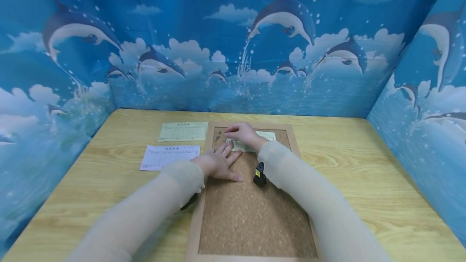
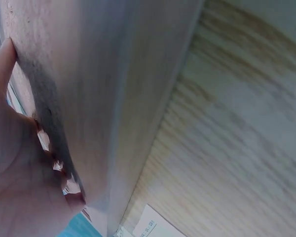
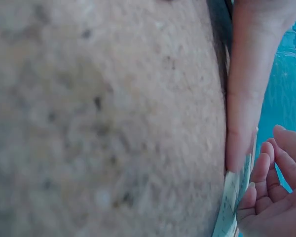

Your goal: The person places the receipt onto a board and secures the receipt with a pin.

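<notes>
Cream sleeves [image 1: 153,209]: reaching forward.
Cork board [image 1: 255,221]: wood-framed, lying on the wood-grain table [image 1: 364,173].
Left hand [image 1: 218,164]: fingers spread wide on the board, tips at the left end of the pale green slip [image 1: 267,135].
Right hand [image 1: 243,134]: thumb and fingertips close together above the slip; cannot tell if they pinch anything.
Slip's place: upper cork, partly hidden by the right hand.
Tiny pin-like pieces [image 1: 219,135]: upper-left cork.
Beside the board, left: white sheet [image 1: 170,157], then green sheet [image 1: 183,132].
Backdrop: blue dolphin curtain [image 1: 204,23].
</notes>
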A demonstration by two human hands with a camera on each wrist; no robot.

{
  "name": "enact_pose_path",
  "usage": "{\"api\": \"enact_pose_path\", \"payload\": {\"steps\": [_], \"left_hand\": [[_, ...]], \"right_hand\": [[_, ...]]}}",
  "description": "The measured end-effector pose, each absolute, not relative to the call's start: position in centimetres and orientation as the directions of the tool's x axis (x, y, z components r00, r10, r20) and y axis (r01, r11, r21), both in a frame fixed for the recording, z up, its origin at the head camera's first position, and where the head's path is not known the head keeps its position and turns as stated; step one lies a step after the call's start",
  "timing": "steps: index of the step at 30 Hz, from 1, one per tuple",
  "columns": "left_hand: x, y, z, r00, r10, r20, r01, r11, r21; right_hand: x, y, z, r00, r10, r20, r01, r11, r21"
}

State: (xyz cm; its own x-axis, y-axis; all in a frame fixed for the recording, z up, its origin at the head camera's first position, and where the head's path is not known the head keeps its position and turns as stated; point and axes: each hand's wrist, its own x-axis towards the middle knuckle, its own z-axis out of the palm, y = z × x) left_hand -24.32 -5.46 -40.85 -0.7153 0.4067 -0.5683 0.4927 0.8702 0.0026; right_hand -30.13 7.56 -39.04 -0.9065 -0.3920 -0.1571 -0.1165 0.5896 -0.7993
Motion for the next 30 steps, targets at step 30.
{"api": "enact_pose_path", "payload": {"steps": [30], "left_hand": [[-23.7,-5.4,-40.5,-0.721,0.425,-0.546,0.480,0.876,0.048]], "right_hand": [[-31.1,5.6,-39.7,-0.927,-0.339,-0.159,-0.091,0.617,-0.782]]}}
